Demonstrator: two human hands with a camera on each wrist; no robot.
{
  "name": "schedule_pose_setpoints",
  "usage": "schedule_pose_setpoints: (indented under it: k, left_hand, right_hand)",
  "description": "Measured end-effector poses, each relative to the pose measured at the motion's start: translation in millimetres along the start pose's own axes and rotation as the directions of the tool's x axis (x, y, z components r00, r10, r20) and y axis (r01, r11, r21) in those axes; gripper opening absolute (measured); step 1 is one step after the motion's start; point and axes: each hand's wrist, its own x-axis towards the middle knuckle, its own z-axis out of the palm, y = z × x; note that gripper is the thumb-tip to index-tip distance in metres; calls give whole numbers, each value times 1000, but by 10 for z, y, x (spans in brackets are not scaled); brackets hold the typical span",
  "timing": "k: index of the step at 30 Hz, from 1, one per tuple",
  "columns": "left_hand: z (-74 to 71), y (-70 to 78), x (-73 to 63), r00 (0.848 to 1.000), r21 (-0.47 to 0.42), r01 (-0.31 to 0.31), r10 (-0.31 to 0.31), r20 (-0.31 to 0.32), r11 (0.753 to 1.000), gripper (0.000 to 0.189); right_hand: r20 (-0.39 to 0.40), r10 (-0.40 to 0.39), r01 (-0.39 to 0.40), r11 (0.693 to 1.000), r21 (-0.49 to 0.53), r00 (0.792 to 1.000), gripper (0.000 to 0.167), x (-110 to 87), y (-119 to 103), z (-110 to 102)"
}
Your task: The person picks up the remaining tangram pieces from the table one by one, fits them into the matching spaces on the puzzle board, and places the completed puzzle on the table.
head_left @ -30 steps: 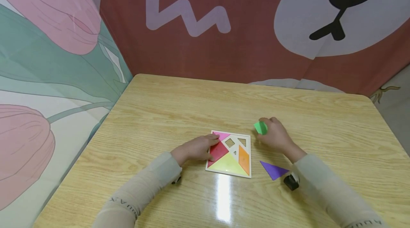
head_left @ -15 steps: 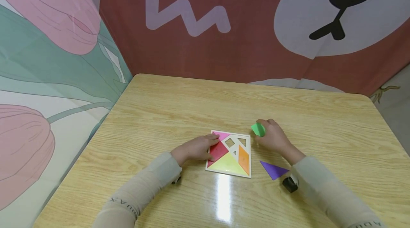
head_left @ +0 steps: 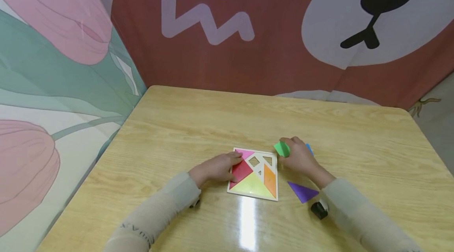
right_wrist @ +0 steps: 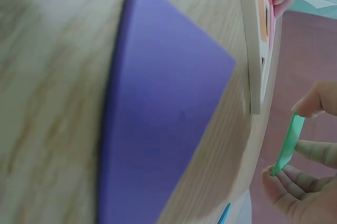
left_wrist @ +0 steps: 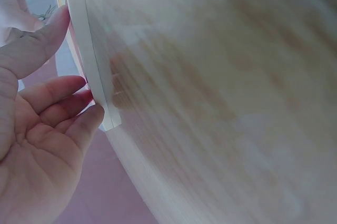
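Note:
A square tangram tray [head_left: 252, 196] with a pale frame lies on the table. Pink, red, yellow and orange pieces sit in it, and bare cut-outs show at its upper right. My left hand [head_left: 218, 167] rests on the tray's left side, fingers and thumb touching the pink and red pieces. In the left wrist view, those fingertips [left_wrist: 93, 116] lie at the tray's edge. Just off the tray's upper right corner, my right hand [head_left: 299, 157] pinches a green tangram piece [head_left: 281, 149] between thumb and fingers. The right wrist view shows this green piece [right_wrist: 289, 144] raised, tilted on edge.
A purple triangle [head_left: 303, 192] lies right of the tray, close to the right sleeve. Part of a blue piece [head_left: 309, 149] shows behind the right hand. The wooden table [head_left: 198, 114] meets a printed cloth [head_left: 213, 67] at its back edge.
My right hand has moved left and slightly nearer with the green piece, toward the tray's upper right corner. The blue piece has come into view behind it. My left hand stays put.

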Motion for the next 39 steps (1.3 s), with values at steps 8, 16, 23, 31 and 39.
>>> schedule_pose_setpoints:
  k: [8, 16, 23, 31, 39]
  left_hand:
    - [-2, 0, -10, 1000, -3, 0, 0, -9, 1000, 64]
    - [-3, -18, -4, 1000, -7, 1, -1, -4, 1000, 63]
    - [-2, -14, -9, 1000, -12, 5, -5, -3, 1000, 63]
    - [-5, -17, -9, 1000, -11, -7, 7, -6, 1000, 63]
    - [-15, -8, -12, 1000, -11, 3, -3, 3, 1000, 63]
  right_hand:
    - [-8, -31, 31, 999, -31, 999, 58, -15, -95, 7]
    - [1, -54, 54, 998, -30, 999, 59, -33, -181, 20]
    - [16, -55, 56, 998, -35, 998, 59, -42, -218, 57]
    - [48, -55, 56, 998, -25, 997, 57, -64, -243, 98]
    - [63, -66, 67, 998, -11, 996, 58, -83, -267, 136]
